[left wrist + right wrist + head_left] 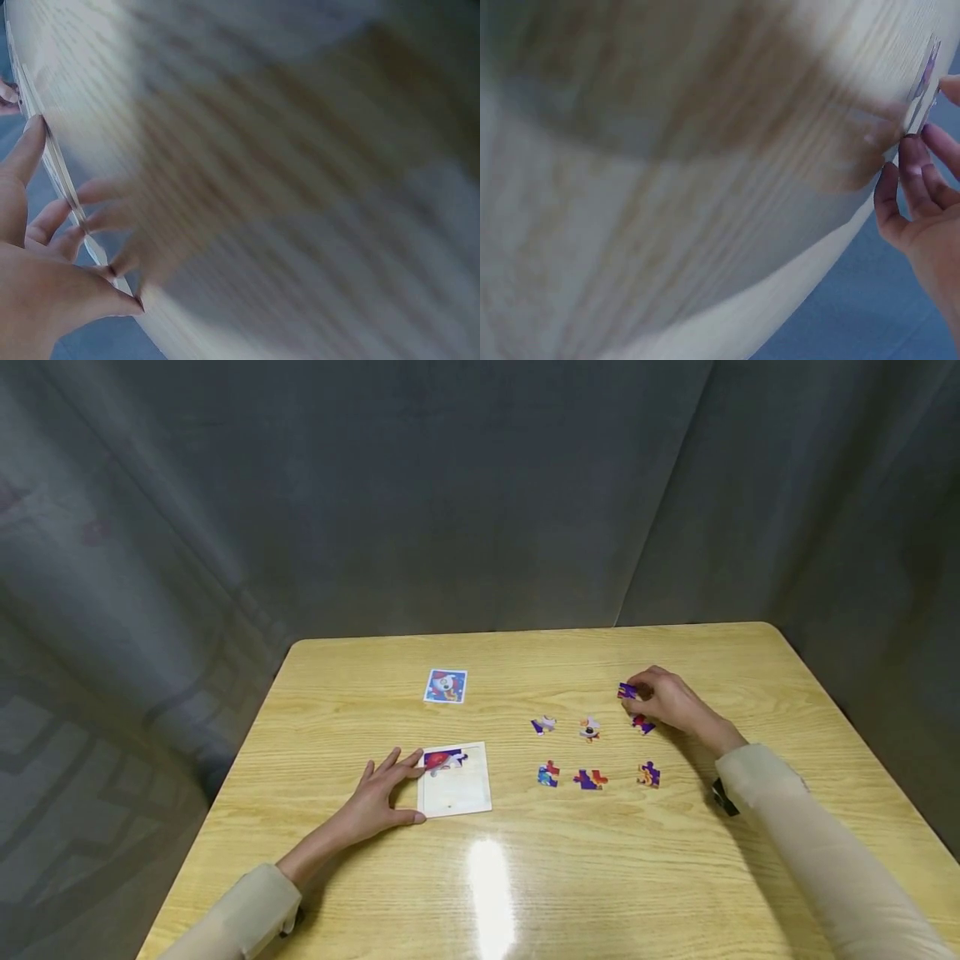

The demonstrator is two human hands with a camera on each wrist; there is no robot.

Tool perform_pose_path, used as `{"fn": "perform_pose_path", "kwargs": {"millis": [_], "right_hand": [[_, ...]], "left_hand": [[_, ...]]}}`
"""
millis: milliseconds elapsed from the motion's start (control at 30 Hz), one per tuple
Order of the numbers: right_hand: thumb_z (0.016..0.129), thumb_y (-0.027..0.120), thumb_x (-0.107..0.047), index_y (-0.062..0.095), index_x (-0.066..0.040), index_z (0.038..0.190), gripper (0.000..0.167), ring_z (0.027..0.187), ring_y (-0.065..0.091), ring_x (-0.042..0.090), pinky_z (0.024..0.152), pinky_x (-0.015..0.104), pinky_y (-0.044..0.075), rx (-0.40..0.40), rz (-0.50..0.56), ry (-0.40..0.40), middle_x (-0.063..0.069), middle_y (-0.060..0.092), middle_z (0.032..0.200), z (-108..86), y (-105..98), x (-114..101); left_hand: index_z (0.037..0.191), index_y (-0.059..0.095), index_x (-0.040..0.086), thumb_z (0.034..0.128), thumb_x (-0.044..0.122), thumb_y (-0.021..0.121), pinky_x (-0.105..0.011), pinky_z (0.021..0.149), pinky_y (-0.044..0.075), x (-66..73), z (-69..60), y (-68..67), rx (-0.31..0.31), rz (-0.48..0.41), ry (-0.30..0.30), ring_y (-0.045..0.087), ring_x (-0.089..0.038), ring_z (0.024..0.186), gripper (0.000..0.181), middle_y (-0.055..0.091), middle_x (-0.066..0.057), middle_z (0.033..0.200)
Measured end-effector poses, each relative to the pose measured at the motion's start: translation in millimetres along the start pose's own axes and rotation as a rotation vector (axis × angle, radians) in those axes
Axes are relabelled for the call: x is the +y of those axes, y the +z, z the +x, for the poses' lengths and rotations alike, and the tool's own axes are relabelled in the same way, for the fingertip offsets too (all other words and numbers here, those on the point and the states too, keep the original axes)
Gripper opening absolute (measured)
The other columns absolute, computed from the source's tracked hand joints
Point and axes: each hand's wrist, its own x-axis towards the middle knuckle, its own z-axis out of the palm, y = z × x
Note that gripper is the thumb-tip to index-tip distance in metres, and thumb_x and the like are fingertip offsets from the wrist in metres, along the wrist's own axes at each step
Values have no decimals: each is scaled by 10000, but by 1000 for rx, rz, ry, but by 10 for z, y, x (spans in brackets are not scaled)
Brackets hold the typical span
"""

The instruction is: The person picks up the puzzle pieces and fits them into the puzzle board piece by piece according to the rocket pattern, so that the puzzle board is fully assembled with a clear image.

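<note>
My left hand [375, 802] lies spread at the left side of a white puzzle tray [457, 793], its thumb and a fingertip touching the tray's edge. In the tray's upper left sit joined puzzle pieces [442, 761] showing red, white and purple. Far to the right, my right hand [671, 700] pinches a purple puzzle piece [627, 691] between thumb and fingers. Just below that hand another purple and red piece [642, 724] is partly covered. In the right wrist view, the fingers [915, 176] are curled close to the tabletop.
Several loose pieces lie between the hands, among them a white and purple one [543, 725], a penguin-like one [589, 729], a purple and orange one [591, 780] and a yellow and purple one [648, 775]. A small picture card [446, 686] lies behind the tray. Grey curtains [480, 510] hang behind the table.
</note>
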Motion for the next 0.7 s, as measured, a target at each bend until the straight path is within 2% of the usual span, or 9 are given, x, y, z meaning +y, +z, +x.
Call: {"fn": "perform_pose_path", "kwargs": {"millis": [133,267,367,467,700], "right_hand": [[850,737,-200,622,85,1165,441,845,557,275,719,409,499,36,6,-10,196,598,1024,-24,-1,-18],[835,735,-109,605,117,1174,427,826,592,286,676,368,532,97,38,-57,198,589,985,-36,16,-54],[823,736,-63,603,133,1167,418,811,621,308,665,381,561,146,65,-86,203,581,965,-34,36,-100],[819,750,-82,623,127,1144,407,798,637,311,670,406,573,180,84,-98,203,580,960,-32,51,-181],[820,746,-93,640,106,1128,382,783,643,298,634,300,564,195,126,-117,184,588,965,-6,95,-427]], "left_hand": [[1288,587,92,753,336,813,-715,1075,19,6,18,-1,-1,2,4,154,-413,1436,630,341,-95,1536],[1289,585,84,753,319,815,-714,1075,18,20,31,-15,-1,3,8,154,-416,1435,629,340,-100,1536],[1288,586,78,752,308,817,-713,1076,15,29,35,-23,-2,-1,7,153,-418,1435,627,340,-103,1535],[1287,586,75,753,304,817,-711,1077,15,31,35,-22,-4,-4,6,151,-418,1435,625,341,-106,1535],[1291,583,78,754,312,816,-714,1076,22,24,26,-14,0,4,4,153,-418,1435,631,339,-101,1536]]}}
